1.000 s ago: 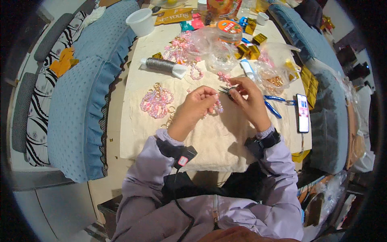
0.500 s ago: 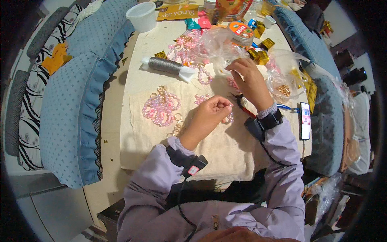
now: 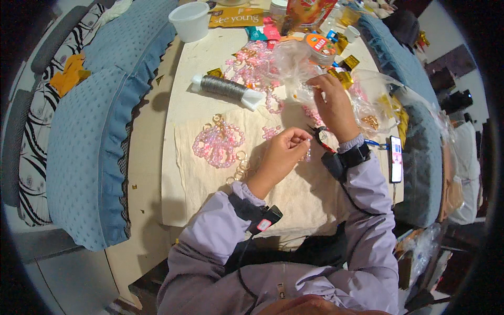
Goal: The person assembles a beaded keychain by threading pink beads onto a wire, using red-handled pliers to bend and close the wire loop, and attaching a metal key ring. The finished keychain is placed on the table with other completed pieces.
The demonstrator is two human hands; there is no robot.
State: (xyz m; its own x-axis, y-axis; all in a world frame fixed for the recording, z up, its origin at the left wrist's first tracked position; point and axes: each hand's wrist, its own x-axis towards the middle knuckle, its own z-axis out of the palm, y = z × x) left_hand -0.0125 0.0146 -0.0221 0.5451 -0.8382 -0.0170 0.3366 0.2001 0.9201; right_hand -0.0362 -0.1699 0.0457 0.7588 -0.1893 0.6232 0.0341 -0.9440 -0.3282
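My left hand (image 3: 283,159) is closed in a pinch above the cloth (image 3: 294,202), and a short strand of pink beads (image 3: 307,155) shows just under its fingertips. What exactly the fingertips grip is too small to see. Farther off, my right hand (image 3: 336,107) is curled with thumb and fingers drawn together beside a clear plastic bag (image 3: 294,60); anything between them cannot be made out. Pliers with red handles (image 3: 324,142) lie between the hands. Left of my left hand rest a bundle of pink bead loops (image 3: 218,143) with gold rings and several loose gold rings (image 3: 240,168).
A spool of grey wire (image 3: 223,87) lies beyond the cloth, near a pink bead pile (image 3: 249,63). At the back stand a white tub (image 3: 189,23) and a round orange-lidded jar (image 3: 320,48). On the right are a bag with gold beads (image 3: 370,122) and a phone (image 3: 396,160).
The whole view has shifted slightly. My right hand has moved a little farther away, and its fingers have drawn closer together. My left hand keeps its pinch.
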